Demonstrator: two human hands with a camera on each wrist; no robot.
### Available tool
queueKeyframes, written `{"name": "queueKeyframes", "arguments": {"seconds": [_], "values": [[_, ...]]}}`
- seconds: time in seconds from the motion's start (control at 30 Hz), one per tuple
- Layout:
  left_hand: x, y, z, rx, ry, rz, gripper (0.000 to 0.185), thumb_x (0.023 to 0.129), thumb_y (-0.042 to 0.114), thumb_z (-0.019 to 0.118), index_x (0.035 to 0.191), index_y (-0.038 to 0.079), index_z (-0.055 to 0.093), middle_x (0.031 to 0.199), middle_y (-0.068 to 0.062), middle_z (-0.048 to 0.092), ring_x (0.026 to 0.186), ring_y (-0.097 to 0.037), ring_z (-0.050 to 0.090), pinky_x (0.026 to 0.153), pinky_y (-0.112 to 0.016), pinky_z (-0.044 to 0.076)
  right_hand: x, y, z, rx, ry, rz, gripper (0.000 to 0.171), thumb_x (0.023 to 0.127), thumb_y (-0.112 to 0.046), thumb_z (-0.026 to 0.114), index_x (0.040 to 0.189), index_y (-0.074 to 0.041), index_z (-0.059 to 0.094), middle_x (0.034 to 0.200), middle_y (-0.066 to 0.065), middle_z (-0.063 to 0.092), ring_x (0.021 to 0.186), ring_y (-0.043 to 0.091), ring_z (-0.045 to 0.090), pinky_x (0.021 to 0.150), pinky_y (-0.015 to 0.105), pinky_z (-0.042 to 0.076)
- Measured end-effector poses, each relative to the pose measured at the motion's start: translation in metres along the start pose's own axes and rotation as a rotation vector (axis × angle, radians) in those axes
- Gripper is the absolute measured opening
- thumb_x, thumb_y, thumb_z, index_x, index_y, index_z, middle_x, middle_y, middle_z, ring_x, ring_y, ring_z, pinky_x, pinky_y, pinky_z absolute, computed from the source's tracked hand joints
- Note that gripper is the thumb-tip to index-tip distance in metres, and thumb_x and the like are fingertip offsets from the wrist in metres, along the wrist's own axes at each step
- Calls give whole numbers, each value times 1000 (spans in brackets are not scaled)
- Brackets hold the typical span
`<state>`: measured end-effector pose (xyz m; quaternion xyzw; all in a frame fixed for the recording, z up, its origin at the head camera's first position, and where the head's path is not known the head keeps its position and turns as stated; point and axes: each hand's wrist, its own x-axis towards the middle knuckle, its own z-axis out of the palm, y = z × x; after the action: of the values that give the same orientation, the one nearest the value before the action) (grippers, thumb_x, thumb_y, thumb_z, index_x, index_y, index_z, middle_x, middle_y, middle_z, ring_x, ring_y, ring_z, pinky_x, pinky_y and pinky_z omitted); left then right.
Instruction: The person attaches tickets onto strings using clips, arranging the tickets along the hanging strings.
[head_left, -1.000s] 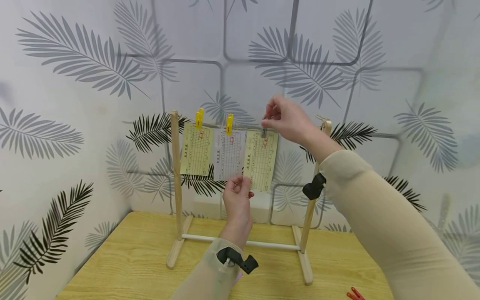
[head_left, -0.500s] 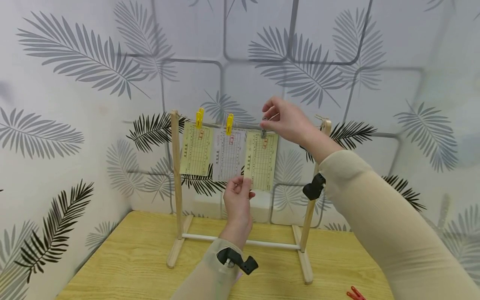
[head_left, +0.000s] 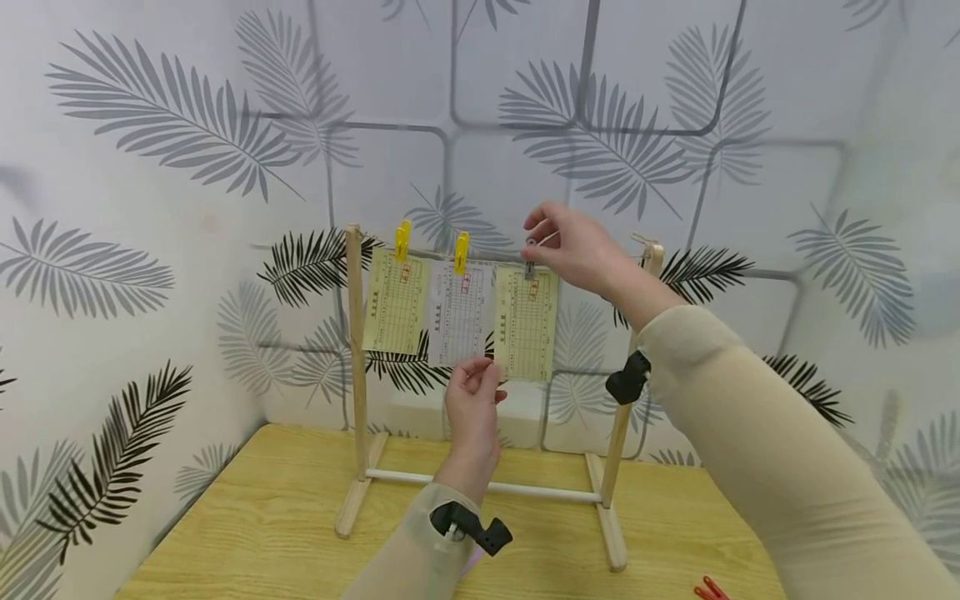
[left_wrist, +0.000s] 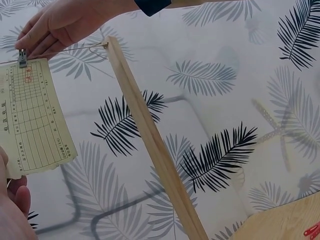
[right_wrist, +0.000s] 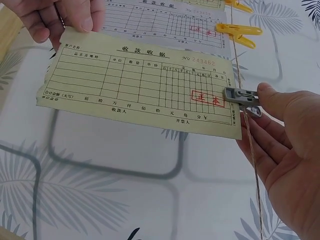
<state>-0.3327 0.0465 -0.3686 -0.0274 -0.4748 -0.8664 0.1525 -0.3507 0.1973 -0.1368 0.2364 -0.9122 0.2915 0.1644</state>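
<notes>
Right hand [head_left: 573,246]: narrow pinch on grey clip [right_wrist: 242,96], thumb on the handle, other fingers beneath in the right wrist view. Left hand [head_left: 474,400]: thumb and finger pinch the lower-left corner of yellow receipt [head_left: 525,325], seen right of centre in the head view. Clip sits on its top edge, beside twine [right_wrist: 255,175].

Receipt print: heading 收款收据, "No 243462" in red, boxed red 正本; column heads include 单位, 数量, 单价; 收款人 and 开票人 along the bottom. White receipt [head_left: 459,321] next to it carries the same heading; its red number too blurred to read. Second yellow receipt [head_left: 393,304] hangs left of that. Yellow clips [head_left: 461,252] top both.

Right forearm slants up from lower right, hand pointing left at upper centre. Left forearm rises from bottom centre, fingers up, lower than the right. Wooden stand [head_left: 356,333] around; red clip [head_left: 711,588] lower right on table [head_left: 262,500].
</notes>
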Motion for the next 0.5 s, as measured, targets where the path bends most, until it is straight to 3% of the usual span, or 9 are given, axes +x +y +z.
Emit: {"name": "queueKeyframes", "arguments": {"seconds": [0.5], "values": [[2, 2, -4, 18, 4, 28, 8, 108, 8, 72, 116, 6, 69, 97, -5, 71, 83, -16, 65, 86, -39, 59, 2, -3, 5, -12, 23, -15, 35, 110, -17, 71, 140, -6, 57, 133, 14, 68, 123, 33, 67, 101, 52, 55]]}}
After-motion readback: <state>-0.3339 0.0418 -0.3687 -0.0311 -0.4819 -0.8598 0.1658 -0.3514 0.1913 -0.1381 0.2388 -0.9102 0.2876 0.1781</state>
